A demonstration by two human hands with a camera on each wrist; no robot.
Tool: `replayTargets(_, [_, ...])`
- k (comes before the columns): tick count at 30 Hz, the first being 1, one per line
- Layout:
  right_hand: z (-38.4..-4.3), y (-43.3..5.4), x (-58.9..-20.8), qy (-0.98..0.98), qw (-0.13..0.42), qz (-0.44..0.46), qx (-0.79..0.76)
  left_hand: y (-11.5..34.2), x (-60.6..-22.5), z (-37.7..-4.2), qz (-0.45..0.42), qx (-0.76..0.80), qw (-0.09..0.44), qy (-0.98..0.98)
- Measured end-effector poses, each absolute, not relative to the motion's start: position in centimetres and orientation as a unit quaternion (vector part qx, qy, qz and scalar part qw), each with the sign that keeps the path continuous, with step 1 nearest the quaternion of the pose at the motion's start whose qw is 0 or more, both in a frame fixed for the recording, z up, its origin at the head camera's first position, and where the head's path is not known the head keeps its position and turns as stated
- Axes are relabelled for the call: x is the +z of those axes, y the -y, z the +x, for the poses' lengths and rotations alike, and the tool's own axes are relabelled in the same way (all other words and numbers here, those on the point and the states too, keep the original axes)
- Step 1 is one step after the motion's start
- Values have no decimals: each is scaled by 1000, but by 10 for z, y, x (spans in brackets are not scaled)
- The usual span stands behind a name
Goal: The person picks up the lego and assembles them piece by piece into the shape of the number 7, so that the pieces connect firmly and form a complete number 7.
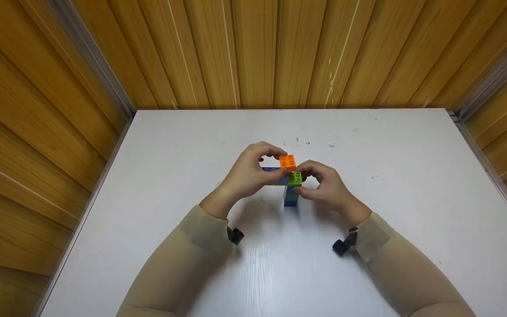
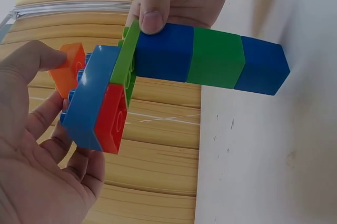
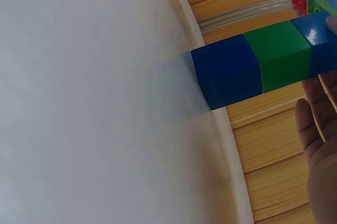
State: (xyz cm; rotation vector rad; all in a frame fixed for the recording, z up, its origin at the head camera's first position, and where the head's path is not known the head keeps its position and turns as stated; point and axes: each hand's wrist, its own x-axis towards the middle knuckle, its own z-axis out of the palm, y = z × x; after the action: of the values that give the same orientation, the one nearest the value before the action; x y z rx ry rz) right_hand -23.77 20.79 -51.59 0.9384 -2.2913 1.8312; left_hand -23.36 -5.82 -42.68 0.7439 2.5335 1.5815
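Note:
My left hand point(image 1: 251, 171) pinches a small orange brick point(image 1: 287, 162) between thumb and fingers. In the left wrist view the orange brick point(image 2: 68, 70) is right at the studs of a longer blue brick point(image 2: 93, 97); whether it is seated on them I cannot tell. That blue brick lies on a lime green piece point(image 2: 125, 58), with a red brick point(image 2: 109, 118) under its overhanging end. Below stands an upright column of blue, green point(image 2: 216, 58) and blue bricks. My right hand point(image 1: 326, 187) grips the lime piece and the column's top, its thumb on the edge.
The column's foot stands on the white table point(image 1: 403, 176). Wood-patterned panels point(image 1: 253, 53) rise behind the table and on both sides. Black wrist cameras point(image 1: 236, 236) hang under both forearms, close above the tabletop.

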Motion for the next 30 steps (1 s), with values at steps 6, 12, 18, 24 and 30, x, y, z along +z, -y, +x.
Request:
replayTargets(6, [-238,-208,-516,742,34,309,594,51,-432,-234,257,507,36,-822])
replayTargets(12, [-236,-208,-513,755,28,295,585,48,-433,-234,263,505,51,-821])
replayTargets(18, [-236,-209,-514,761,28,293,578,45,-437,-235,271,500,50,-821])
replayTargets(24, [-235,-208,-514,761,27,296,577,47,-444,-235,278,499,46,-820])
replayTargets(30, [-237,-208,-515,751,36,308,582,48,-449,-237,284,500,46,-817])
